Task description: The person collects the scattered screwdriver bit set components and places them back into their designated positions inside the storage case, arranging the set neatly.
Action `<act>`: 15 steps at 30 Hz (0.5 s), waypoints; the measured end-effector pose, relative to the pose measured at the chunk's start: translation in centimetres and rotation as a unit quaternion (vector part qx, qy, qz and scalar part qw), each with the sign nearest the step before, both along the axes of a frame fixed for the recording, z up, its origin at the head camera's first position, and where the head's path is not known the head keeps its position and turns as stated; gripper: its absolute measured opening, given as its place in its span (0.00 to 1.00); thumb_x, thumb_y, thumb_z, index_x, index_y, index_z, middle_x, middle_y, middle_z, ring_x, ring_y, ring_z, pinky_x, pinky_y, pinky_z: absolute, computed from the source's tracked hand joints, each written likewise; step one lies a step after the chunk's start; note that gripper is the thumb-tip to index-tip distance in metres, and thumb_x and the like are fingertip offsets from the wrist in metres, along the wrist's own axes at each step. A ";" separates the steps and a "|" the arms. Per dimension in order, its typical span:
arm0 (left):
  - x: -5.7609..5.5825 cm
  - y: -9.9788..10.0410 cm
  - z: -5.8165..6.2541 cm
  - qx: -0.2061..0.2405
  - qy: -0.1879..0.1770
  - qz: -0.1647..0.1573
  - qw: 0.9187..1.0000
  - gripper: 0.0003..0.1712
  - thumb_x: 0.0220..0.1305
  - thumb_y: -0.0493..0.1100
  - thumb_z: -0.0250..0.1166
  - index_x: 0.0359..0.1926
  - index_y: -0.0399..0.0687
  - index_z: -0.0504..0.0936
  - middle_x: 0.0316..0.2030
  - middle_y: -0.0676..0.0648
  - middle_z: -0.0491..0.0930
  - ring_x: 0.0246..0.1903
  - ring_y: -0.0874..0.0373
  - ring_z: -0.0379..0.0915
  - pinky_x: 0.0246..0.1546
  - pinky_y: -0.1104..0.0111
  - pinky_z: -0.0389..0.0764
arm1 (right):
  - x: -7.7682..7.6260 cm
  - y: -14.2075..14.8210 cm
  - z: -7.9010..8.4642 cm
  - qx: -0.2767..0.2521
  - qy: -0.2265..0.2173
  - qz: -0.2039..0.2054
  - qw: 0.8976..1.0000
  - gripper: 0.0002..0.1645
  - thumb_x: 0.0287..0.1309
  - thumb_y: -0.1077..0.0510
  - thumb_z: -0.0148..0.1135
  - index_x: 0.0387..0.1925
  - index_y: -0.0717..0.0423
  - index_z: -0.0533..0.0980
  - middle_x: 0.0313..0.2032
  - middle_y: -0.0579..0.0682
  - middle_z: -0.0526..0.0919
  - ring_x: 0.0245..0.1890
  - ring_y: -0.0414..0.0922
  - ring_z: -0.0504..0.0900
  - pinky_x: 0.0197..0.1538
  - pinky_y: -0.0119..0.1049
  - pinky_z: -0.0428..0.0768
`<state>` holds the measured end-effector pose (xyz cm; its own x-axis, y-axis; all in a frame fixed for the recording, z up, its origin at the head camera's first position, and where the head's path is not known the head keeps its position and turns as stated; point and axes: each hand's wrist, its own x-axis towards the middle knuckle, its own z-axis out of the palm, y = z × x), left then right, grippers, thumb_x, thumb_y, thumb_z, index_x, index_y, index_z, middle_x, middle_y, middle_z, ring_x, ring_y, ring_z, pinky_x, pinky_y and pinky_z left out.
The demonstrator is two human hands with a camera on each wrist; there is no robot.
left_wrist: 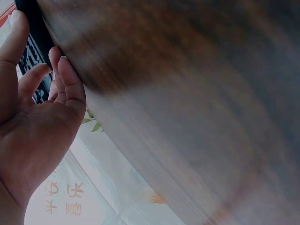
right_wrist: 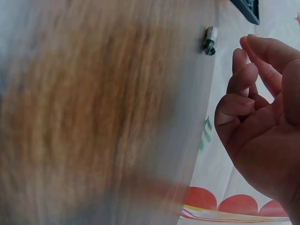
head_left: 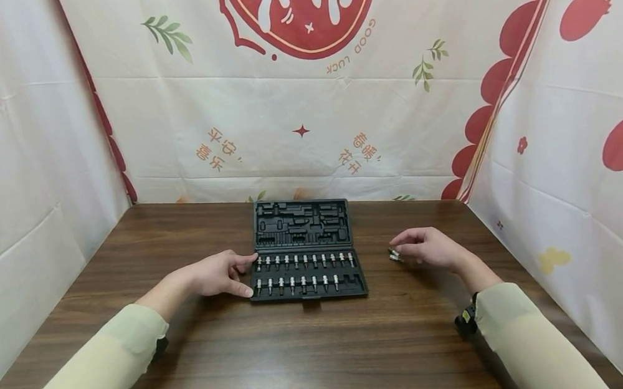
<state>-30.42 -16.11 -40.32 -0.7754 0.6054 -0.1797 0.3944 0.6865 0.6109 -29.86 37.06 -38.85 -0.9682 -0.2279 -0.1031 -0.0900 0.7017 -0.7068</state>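
A black case (head_left: 310, 298) lies unfolded on the table with two rows of silver socket bits (head_left: 303, 284) in its lower half. Bare slots show at the right end of the front row. Along the case's left edge, my left hand (head_left: 220, 274) touches with index finger and thumb spread apart. Right of the case, my right hand (head_left: 426, 249) hovers low, its fingertips close to loose socket bits (head_left: 394, 256) on the table. In the right wrist view, thumb and fingertips come together beside a loose bit (right_wrist: 210, 41), with a gap to it and nothing visible between them.
The case's lid (head_left: 302, 223) leans back behind the bits, its moulded recesses facing me. Brown wood grain covers the table (head_left: 316, 357). Printed cloth (head_left: 279, 97) hangs behind the table and on both sides. A dark device (head_left: 466, 320) is strapped to my right wrist.
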 end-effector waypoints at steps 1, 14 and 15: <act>0.0 0.0 0.0 0.000 0.000 0.000 1.000 0.55 0.67 0.54 0.80 0.86 0.43 0.63 0.62 0.35 0.75 0.51 0.53 0.79 0.57 0.56 0.80 | -0.1 0.1 -0.1 0.000 -0.001 -0.003 1.000 0.16 0.79 0.53 0.67 0.60 0.53 0.87 0.45 0.57 0.86 0.39 0.51 0.80 0.41 0.40 0.82; 0.1 -0.1 0.0 0.007 0.009 0.000 1.000 0.55 0.67 0.53 0.81 0.85 0.42 0.64 0.61 0.36 0.77 0.50 0.56 0.81 0.56 0.59 0.81 | -1.5 0.1 -1.0 0.045 0.006 0.007 0.999 0.13 0.79 0.55 0.66 0.56 0.52 0.90 0.47 0.53 0.89 0.38 0.49 0.79 0.41 0.40 0.81; 0.1 -0.1 0.1 0.007 0.011 0.000 1.000 0.55 0.66 0.53 0.81 0.85 0.42 0.64 0.61 0.36 0.77 0.50 0.57 0.81 0.56 0.60 0.81 | -1.6 0.1 -1.1 0.048 0.004 0.006 0.999 0.13 0.79 0.56 0.66 0.56 0.52 0.90 0.47 0.53 0.89 0.38 0.48 0.79 0.41 0.40 0.80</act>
